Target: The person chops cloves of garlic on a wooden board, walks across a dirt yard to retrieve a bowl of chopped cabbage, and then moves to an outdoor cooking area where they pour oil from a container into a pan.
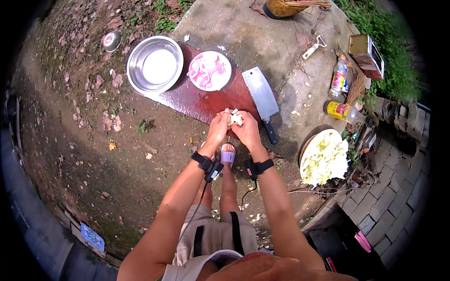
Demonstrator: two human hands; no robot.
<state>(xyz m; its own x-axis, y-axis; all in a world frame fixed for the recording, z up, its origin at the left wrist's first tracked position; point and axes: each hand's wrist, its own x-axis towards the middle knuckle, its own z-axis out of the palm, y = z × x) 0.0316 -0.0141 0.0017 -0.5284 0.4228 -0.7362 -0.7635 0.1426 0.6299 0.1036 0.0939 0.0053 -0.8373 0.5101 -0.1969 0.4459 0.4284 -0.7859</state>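
My left hand (218, 128) and my right hand (247, 130) meet at the near edge of a wet red board (215, 104). Between them they cup several small white garlic cloves (236, 118), fingers curled around the pile. Just right of my right hand lies a cleaver (261, 96) with a wide blade, a toothed edge and a black handle. Beyond my hands, a white plate (227, 83) carries sliced pink-and-white onion (209, 70). At the board's far left stands a shiny steel basin (136, 79) with nothing visible in it.
A round container of chopped pale-green cabbage (326, 159) sits at the right. Two bottles (338, 77), a peeler (314, 48), a square tin (368, 56) and loose white bits lie on the concrete slab (225, 23). A small metal bowl (112, 42) rests on the dirt.
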